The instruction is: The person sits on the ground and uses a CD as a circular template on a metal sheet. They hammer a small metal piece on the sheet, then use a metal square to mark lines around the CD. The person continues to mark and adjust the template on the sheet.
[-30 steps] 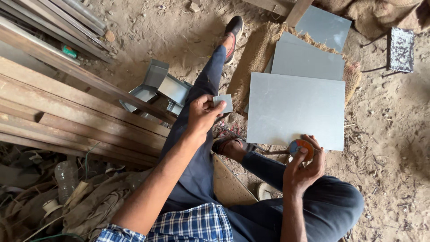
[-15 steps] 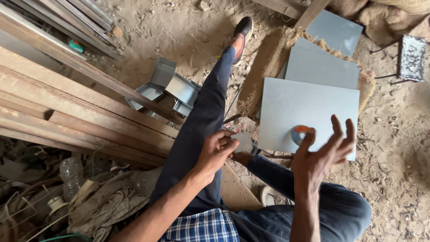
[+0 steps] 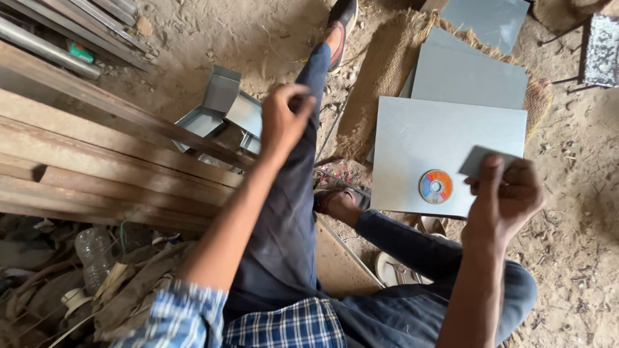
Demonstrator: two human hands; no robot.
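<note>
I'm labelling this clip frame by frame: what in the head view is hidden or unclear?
- Left hand: closed, fingers hide any contents.
- Small grey flat piece: lower part hidden by the right hand.
- Folded grey metal pieces: partly behind rusty long bars.
- Round orange-blue disc: markings too small.

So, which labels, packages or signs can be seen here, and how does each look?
Round label on the cutting disc, lying on the nearest grey sheet: orange, blue and red sectors, grey centre.
Clear plastic bottle, lower left among scraps: no label can be made out.
Small green object, upper left by the metal bars: too small to tell.
</note>
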